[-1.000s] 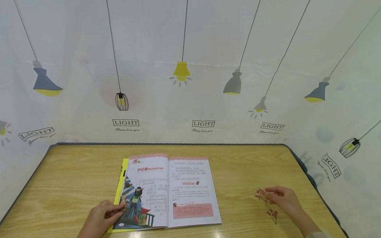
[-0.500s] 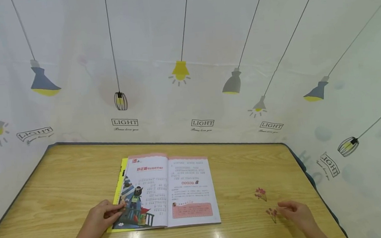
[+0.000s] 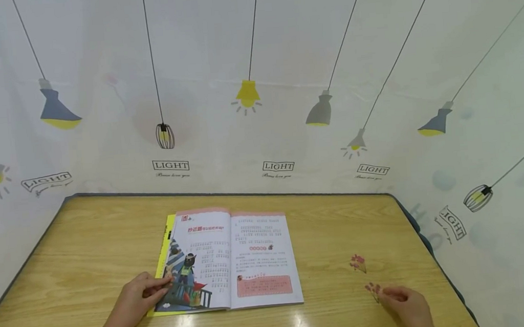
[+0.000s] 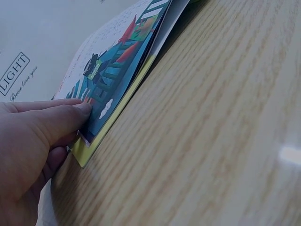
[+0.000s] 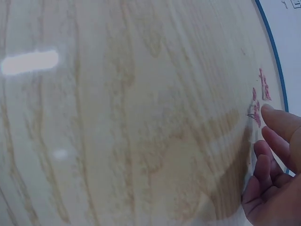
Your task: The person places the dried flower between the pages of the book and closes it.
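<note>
An open picture book (image 3: 262,256) lies on the wooden table (image 3: 327,230), its yellow cover edge (image 4: 87,149) showing along the left side. My left hand (image 3: 136,296) holds the lower left edge of the book, the thumb (image 4: 82,110) on the illustrated page. On the right side of the table lie two small dried pink flower sprigs, an upper sprig (image 3: 357,262) and a lower sprig (image 3: 372,289). My right hand (image 3: 408,304) is right at the lower sprig, fingertips beside its blossoms. In the right wrist view its thumb and forefinger are apart, the other fingers loosely curled.
A pale wall covering (image 3: 207,60) printed with hanging lamps and LIGHT labels rises behind the table. Dark edging (image 3: 320,194) runs along the table's far side. Bright reflections show on the tabletop near its front.
My right hand has left the upper sprig and come down to the lower one, first drawing back to the right, then closing in on it. The left hand stays at the book.
</note>
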`<state>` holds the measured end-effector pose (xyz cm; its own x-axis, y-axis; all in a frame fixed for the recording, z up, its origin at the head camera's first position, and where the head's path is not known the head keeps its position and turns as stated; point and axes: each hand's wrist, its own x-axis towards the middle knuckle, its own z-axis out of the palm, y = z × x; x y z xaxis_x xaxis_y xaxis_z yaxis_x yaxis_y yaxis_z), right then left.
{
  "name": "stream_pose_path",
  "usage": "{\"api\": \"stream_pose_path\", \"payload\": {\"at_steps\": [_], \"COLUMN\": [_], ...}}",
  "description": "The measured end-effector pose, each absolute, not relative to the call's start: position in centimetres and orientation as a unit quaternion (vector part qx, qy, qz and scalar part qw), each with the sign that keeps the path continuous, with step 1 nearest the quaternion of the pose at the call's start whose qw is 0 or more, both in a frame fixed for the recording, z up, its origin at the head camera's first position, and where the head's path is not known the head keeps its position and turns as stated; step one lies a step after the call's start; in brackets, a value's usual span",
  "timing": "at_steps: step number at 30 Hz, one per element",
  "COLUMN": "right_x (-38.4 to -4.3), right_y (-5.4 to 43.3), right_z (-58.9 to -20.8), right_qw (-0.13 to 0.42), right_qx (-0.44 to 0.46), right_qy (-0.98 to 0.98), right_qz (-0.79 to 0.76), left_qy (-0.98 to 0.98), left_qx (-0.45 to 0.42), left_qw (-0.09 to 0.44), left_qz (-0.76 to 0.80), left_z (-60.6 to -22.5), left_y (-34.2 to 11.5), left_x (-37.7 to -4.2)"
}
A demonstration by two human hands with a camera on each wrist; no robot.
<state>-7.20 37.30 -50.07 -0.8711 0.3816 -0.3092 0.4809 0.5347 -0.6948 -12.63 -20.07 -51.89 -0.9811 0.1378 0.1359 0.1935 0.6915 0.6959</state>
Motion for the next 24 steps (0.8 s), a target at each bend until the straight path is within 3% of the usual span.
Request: {"api": "stream_pose_path", "payload": {"at_steps": [24], "right_x": [-7.0], "right_y": [36.1], "right_z": [-51.7], "right_qw": [0.014], "right_qx": [0.289], "right_qy": [0.877], "right_qz": [-0.383], "left_qy": [-0.917], "left_qx": [-0.091], "left_qw": [0.041], "left_qz": [-0.386], "left_z": [-52.6], "left_y": [-20.2], "left_x": [-12.7]}}
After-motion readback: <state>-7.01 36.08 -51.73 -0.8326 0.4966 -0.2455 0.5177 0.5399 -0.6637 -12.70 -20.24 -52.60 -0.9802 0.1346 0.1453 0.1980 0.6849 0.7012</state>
